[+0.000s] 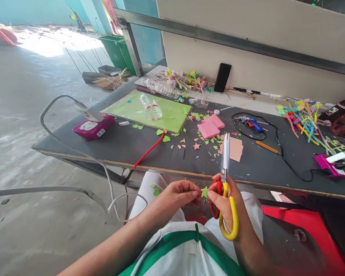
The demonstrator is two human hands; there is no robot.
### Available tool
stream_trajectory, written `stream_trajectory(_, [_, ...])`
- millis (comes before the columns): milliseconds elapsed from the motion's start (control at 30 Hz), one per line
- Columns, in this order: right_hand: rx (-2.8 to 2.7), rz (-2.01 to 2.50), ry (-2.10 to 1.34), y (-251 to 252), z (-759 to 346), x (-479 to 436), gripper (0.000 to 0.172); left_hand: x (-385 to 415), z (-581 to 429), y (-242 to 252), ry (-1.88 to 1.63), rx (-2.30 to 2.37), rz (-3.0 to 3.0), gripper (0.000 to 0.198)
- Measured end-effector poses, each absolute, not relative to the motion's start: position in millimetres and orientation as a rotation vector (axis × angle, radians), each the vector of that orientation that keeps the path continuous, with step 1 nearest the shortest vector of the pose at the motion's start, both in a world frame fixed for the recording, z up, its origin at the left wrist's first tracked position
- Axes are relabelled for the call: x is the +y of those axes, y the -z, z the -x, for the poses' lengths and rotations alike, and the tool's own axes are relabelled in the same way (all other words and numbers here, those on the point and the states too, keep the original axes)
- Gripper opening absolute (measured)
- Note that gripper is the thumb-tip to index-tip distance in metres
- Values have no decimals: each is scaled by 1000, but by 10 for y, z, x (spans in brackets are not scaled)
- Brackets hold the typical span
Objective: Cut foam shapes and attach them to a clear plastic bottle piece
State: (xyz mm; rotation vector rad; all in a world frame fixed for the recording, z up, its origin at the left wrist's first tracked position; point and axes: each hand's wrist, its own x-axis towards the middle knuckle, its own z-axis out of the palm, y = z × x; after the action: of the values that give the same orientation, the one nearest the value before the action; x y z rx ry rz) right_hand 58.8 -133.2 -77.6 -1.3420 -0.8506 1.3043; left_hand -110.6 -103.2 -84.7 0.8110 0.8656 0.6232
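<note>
Between my two hands, over my lap, is a small green paper star (204,192). My left hand (184,194) is closed, its fingertips pinching the star's left side. My right hand (224,201) is wrapped round a pair of scissors (225,163) with one red and one yellow handle, and its thumb meets the star's right edge. The blades point up and away from me, almost together. On the table beyond lie a pink star (196,146), pink paper squares (208,129), peach paper squares (235,148) and scattered green scraps.
A green sheet (120,105) bears a clear plastic bottle (151,107). A phone (222,78) leans on the back board. To the right lie a blue glue gun (255,125), an orange craft knife (268,147) and colourful stems (304,119). A cable runs past the magenta power strip (93,126).
</note>
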Motion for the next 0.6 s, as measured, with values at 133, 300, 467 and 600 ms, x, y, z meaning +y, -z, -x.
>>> stream_trajectory(133, [-883,1381,-1218,783,-557,-1342,31,-1049,1090,886,-641,872,-805,32])
stream_trajectory(300, [-895,1427,-1205,793,-523,-1348,32,-1059,1051,908,-668,902,-810,34])
stream_trajectory(467, [-914,1467,-1281,812,-516,-1336,35,-1060,1045,917,-677,916,-837,34])
stream_trajectory(600, [-923,1505,-1275,807,-494,-1330,33,-1055,1046,940,-693,932,-844,34])
